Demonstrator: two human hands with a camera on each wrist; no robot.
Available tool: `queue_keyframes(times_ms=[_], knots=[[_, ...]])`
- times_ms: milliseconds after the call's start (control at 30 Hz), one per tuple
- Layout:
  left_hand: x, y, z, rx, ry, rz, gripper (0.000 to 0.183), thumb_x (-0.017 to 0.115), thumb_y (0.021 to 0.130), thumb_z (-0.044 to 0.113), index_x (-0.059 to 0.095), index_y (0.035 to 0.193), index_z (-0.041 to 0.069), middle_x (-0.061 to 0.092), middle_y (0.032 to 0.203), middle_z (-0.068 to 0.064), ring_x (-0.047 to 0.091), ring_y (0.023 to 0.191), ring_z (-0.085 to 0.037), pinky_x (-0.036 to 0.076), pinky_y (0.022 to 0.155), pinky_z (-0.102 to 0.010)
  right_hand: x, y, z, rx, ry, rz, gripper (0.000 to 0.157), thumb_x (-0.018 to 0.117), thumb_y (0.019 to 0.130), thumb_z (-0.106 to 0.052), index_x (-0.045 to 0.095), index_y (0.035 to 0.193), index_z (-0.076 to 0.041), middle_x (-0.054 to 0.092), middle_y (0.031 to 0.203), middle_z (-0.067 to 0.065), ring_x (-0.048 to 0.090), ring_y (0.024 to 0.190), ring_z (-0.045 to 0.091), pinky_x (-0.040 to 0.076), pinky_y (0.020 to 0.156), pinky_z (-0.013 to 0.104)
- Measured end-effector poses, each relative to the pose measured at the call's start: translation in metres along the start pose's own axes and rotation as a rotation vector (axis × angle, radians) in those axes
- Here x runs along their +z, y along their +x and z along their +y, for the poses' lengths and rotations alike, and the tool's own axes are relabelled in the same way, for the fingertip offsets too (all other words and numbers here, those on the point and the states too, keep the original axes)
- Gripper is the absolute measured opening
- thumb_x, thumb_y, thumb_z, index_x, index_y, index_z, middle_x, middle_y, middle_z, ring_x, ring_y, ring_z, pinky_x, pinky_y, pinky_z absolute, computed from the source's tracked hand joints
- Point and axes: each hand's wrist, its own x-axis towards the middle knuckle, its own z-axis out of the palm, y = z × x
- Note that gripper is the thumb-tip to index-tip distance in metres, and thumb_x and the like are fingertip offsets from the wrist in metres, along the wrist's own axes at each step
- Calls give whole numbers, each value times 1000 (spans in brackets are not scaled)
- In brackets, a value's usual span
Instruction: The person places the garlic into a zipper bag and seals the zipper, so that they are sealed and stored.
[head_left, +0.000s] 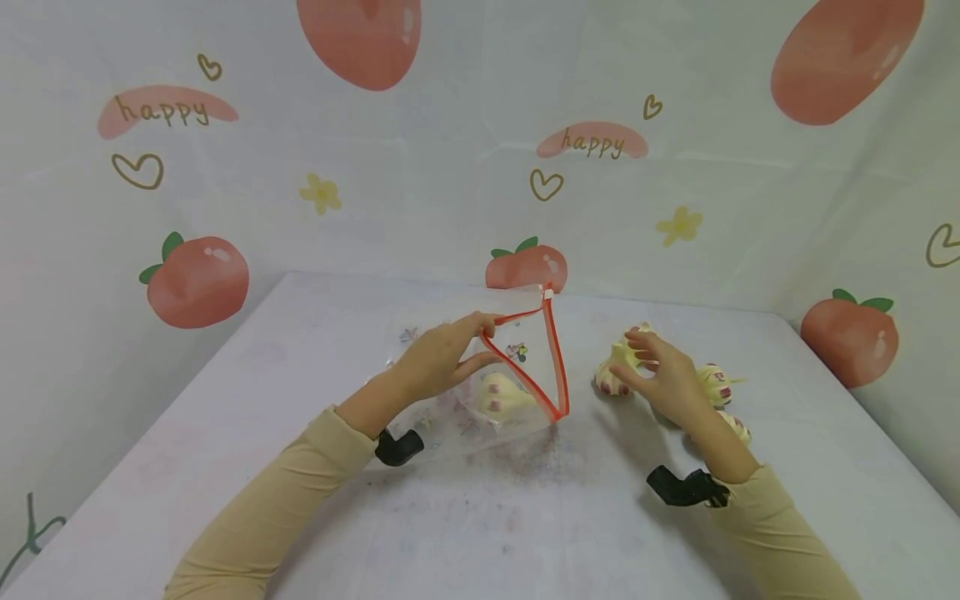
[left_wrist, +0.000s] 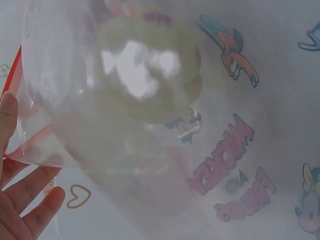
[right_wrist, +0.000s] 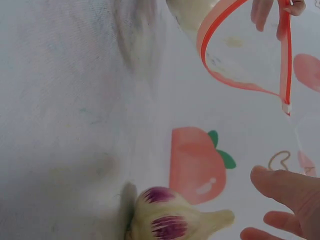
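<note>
A clear zip bag with a red-edged mouth and cartoon prints stands tilted, its mouth gaping to the right. My left hand pinches the bag's rim between thumb and fingers. Inside the bag lies a garlic bulb, cream with purple patches; in the left wrist view it shows blurred through the film. My right hand hovers beside another garlic bulb, fingers spread and bent a little. In the right wrist view a gap shows between the thumb and that garlic bulb.
More garlic bulbs lie right of and behind my right hand, partly covered by it and the forearm. The white table meets a printed backdrop at its far edge. Black wrist mounts hang under both wrists.
</note>
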Motion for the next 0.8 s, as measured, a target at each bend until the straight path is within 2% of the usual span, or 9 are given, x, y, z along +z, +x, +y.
queue_keyframes(times_ms=[333, 500, 633, 800], knots=[[3, -1, -1, 18, 3, 15, 34, 66, 86, 25, 46, 107, 6, 64, 101, -7, 54, 59, -12, 39, 56, -19, 1, 0, 7, 88, -35, -63, 57, 69, 85, -17, 43, 131, 5, 53, 123, 34, 56, 108, 48, 47, 90, 54], [3, -1, 0, 5, -6, 7, 34, 66, 87, 25, 46, 107, 6, 65, 102, -8, 59, 65, -16, 39, 58, -20, 6, 0, 14, 87, -40, -75, 59, 70, 83, -16, 42, 130, 6, 53, 123, 35, 56, 107, 49, 47, 89, 55], [2, -2, 0, 1, -4, 1, 34, 66, 86, 25, 46, 107, 6, 65, 103, -7, 54, 59, -14, 36, 55, -19, 10, 0, 16, 87, -45, -83, 59, 71, 82, -17, 42, 128, 7, 52, 123, 35, 55, 108, 49, 46, 89, 55], [4, -2, -1, 9, -12, 10, 33, 67, 86, 23, 47, 106, 6, 65, 103, -7, 60, 64, -17, 41, 58, -21, 14, 2, 17, 85, -47, -90, 61, 72, 80, -15, 42, 127, 9, 52, 124, 36, 54, 109, 50, 46, 88, 56]])
